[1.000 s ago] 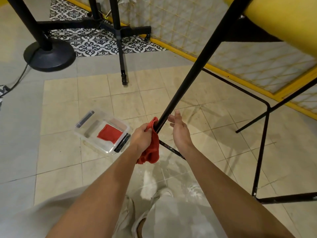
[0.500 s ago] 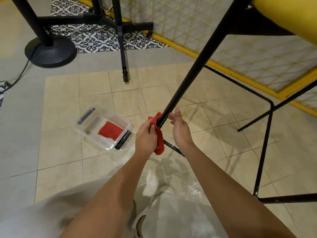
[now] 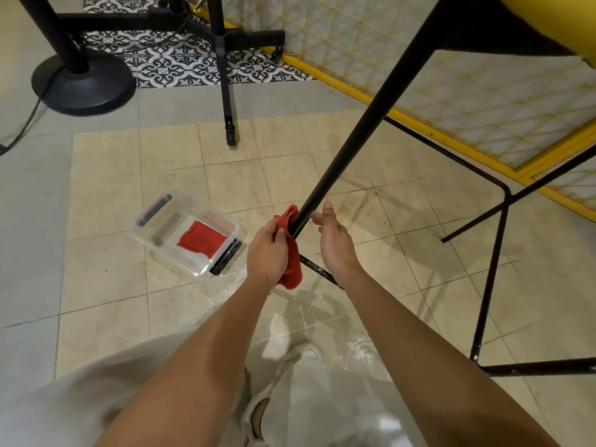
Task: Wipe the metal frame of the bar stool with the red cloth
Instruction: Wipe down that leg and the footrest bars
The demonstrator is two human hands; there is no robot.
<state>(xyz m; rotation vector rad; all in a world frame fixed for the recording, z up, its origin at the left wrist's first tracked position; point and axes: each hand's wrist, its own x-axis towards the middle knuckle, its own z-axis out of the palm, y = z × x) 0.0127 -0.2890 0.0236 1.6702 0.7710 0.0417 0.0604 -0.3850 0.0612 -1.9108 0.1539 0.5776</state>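
Left hand [image 3: 267, 253] pinches red cloth [image 3: 292, 272] against stool leg [image 3: 354, 140], fingertips hidden; right hand [image 3: 337, 246] hangs relaxed.

Even indoor light leaves soft shadows and a pale glare on the floor [image 3: 106, 269], with wide-angle bending and blur toward the edges.

Beige tiled floor [image 3: 106, 195] with a clear plastic bin [image 3: 167, 227], a round black base [image 3: 84, 85], the stool frame [image 3: 532, 369]
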